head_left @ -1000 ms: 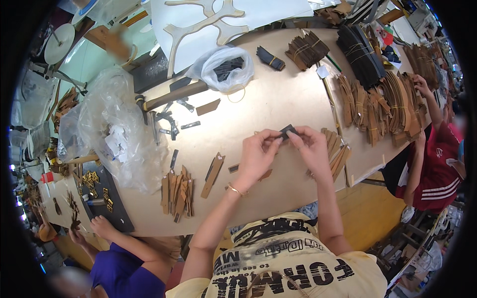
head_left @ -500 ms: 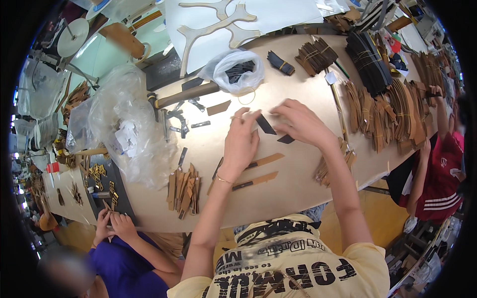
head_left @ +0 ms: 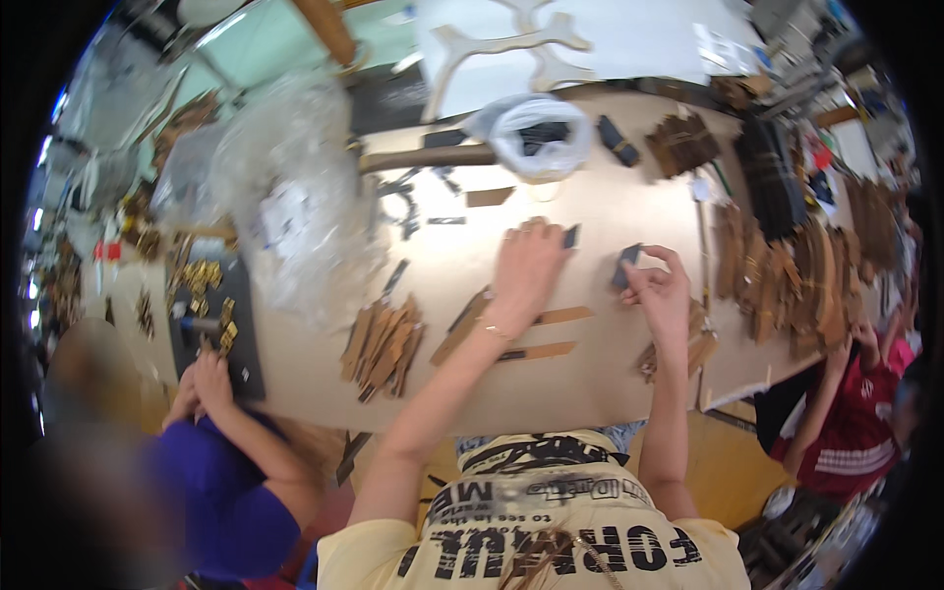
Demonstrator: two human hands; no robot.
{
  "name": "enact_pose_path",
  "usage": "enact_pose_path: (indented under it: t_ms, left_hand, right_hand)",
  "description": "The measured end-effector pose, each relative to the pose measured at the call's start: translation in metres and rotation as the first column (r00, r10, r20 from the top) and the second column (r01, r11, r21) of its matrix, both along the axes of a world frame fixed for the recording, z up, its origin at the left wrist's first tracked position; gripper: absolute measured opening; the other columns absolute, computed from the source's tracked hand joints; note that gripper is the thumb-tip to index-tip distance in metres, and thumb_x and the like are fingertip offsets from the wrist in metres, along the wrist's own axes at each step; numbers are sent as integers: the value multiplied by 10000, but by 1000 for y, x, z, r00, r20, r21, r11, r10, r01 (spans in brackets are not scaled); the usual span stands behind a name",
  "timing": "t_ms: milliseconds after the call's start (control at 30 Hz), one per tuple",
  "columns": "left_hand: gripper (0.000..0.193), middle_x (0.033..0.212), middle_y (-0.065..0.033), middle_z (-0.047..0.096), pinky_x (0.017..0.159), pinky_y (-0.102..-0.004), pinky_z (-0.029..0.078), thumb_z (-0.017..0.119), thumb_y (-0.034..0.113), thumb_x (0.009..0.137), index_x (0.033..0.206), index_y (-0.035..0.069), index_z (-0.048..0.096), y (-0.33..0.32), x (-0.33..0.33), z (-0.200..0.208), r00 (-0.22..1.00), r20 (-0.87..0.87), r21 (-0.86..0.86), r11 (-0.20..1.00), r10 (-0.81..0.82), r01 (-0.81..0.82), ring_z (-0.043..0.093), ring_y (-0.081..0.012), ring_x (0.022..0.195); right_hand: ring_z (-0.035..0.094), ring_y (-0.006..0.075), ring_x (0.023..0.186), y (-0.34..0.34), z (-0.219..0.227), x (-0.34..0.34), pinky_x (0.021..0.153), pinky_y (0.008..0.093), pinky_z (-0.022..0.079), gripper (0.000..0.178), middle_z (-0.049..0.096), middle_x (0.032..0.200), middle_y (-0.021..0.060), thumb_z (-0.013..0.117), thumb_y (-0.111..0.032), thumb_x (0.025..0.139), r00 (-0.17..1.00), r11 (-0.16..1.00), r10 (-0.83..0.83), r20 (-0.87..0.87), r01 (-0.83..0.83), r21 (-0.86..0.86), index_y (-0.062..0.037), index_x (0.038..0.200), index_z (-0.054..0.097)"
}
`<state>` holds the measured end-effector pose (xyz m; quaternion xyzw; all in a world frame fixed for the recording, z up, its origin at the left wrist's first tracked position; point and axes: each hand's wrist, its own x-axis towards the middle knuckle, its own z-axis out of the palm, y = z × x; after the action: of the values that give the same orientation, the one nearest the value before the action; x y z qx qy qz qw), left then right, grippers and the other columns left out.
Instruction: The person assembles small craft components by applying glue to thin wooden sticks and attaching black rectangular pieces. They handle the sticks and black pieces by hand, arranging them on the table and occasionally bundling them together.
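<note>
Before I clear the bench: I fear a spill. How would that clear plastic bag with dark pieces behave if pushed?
The plastic bag looks thin and floppy, so it would probably crumple, not slide. Its mouth gapes open, so the dark pieces might spill.

Left hand (head_left: 526, 270) flat (palm down); right hand (head_left: 661, 290) pinching

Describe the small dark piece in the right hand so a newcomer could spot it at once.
Start at the tan worktable. Right of its middle, the right hand is raised, pinching a small dark piece in its fingers. Unlike the brown wooden strips lying flat, it is near-black and held up.
</note>
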<state>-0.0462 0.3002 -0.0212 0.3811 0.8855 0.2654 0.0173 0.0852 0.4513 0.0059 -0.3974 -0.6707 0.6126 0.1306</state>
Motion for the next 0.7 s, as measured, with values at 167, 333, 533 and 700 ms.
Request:
enact_pose_path:
  t_ms: [167, 333, 533, 700]
  left_hand:
    - [227, 1002, -98, 633, 852, -417, 435, 722, 200, 860, 1029, 57, 671, -33, 16, 13, 982, 40, 228, 955, 183, -188, 615, -263, 961]
    - [231, 1031, -92, 633, 884, -421, 419, 716, 186, 869, 1056, 51, 693, -137, 40, 30, 958, 38, 44, 957, 284, -286, 617, -275, 949]
    - [245, 1009, -117, 625, 863, -413, 437, 710, 151, 872, 1082, 23, 697, -165, 64, 25, 970, 53, -61, 970, 238, -234, 617, -304, 895]
    - [250, 1039, -126, 629, 822, -416, 479, 708, 153, 875, 1080, 11, 690, -167, 56, 26, 947, 165, -85, 960, 277, -266, 616, -314, 903]
  right_hand:
    - [654, 116, 625, -48, 4, -12, 563, 245, 528, 349, 670, 697, 106, 694, -171, 940, 984, 991, 34, 177, -56, 119, 21, 1183, 534]
    - [660, 181, 641, -67, 19, -5, 576, 314, 519, 174, 638, 775, 93, 696, -148, 922, 933, 766, 237, 273, -352, 538, -13, 1018, 642]
    - [678, 256, 734, -100, 15, -13, 626, 365, 539, 127, 650, 904, 103, 703, -140, 901, 810, 648, 553, 197, -566, 510, -34, 965, 676]
    - [677, 270, 798, -121, 20, -16, 683, 371, 542, 130, 652, 922, 105, 703, -131, 894, 773, 629, 616, 154, -600, 495, -37, 979, 681]
